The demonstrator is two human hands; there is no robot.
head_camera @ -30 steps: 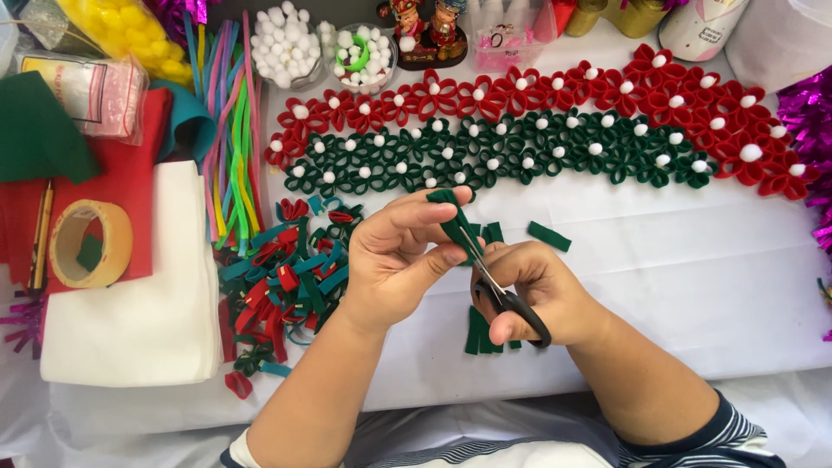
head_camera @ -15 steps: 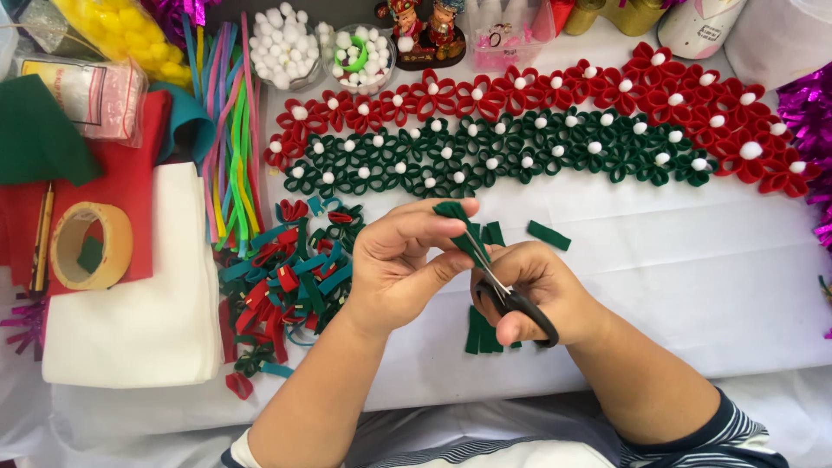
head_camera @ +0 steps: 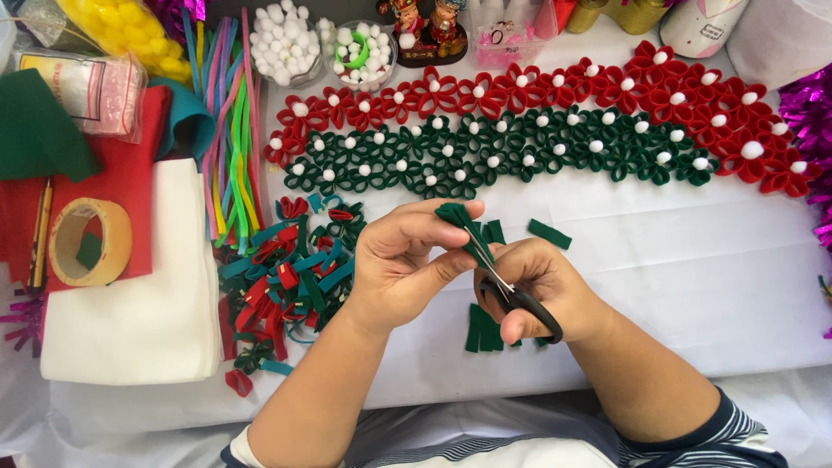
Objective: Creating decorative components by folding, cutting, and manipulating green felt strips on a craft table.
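Rows of red and green felt flowers (head_camera: pixel 537 130) with white centres stretch across the upper half of the frame. White felt sheet (head_camera: pixel 139 295) lies at lower left, beside a heap of red, green and teal loops (head_camera: pixel 286 277). At centre, the left hand (head_camera: pixel 403 264) pinches a folded green felt strip (head_camera: pixel 459 224) between thumb and fingertips. The right hand (head_camera: pixel 542 290) grips black-handled scissors (head_camera: pixel 511 290), blades at the strip.

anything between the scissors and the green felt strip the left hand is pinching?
Nothing visible. The scissors in the right hand have their blades right at the green felt strip, pinched by the left hand. The cut green strips lie below, clear.
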